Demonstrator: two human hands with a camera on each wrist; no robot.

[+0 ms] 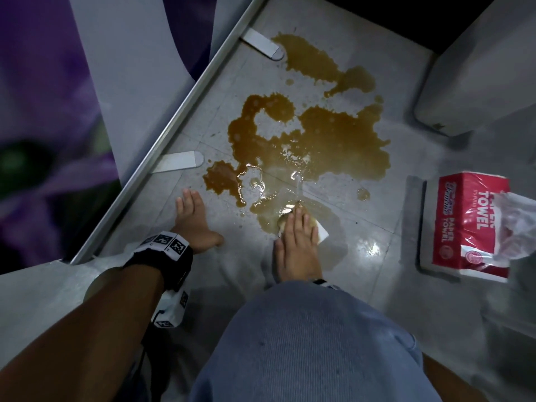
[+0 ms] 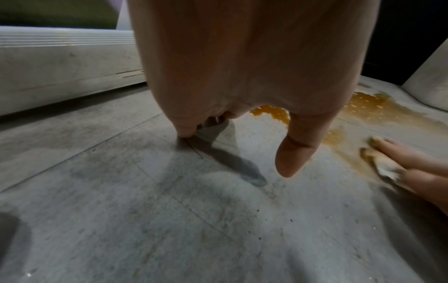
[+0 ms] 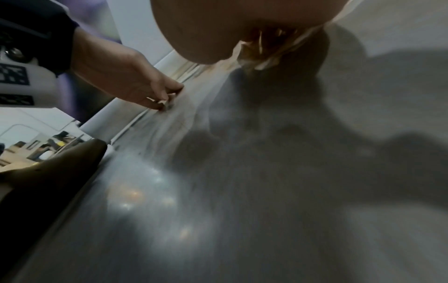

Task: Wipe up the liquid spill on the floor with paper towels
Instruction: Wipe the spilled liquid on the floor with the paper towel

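Note:
A wide brown spill [image 1: 313, 134] lies on the grey floor [image 1: 220, 274]. My right hand [image 1: 295, 230] lies flat, fingers straight, pressing a soaked paper towel [image 1: 322, 234] onto the spill's near edge; only a white corner of the towel shows past the fingers. The left wrist view shows the same hand [image 2: 417, 172] on the browned towel [image 2: 385, 164]. To the left of the spill, my left hand [image 1: 193, 219] rests its fingertips on dry floor and holds nothing. A red paper towel pack [image 1: 470, 224] with torn plastic lies at the right.
A metal rail [image 1: 162, 134] runs diagonally along the left, with two flat metal plates [image 1: 262, 43] [image 1: 178, 161] jutting toward the spill. A grey moulded body [image 1: 475, 68] stands at the upper right. My knee in blue jeans [image 1: 304, 343] fills the foreground. A wet sheen [image 1: 368, 245] lies right of my hand.

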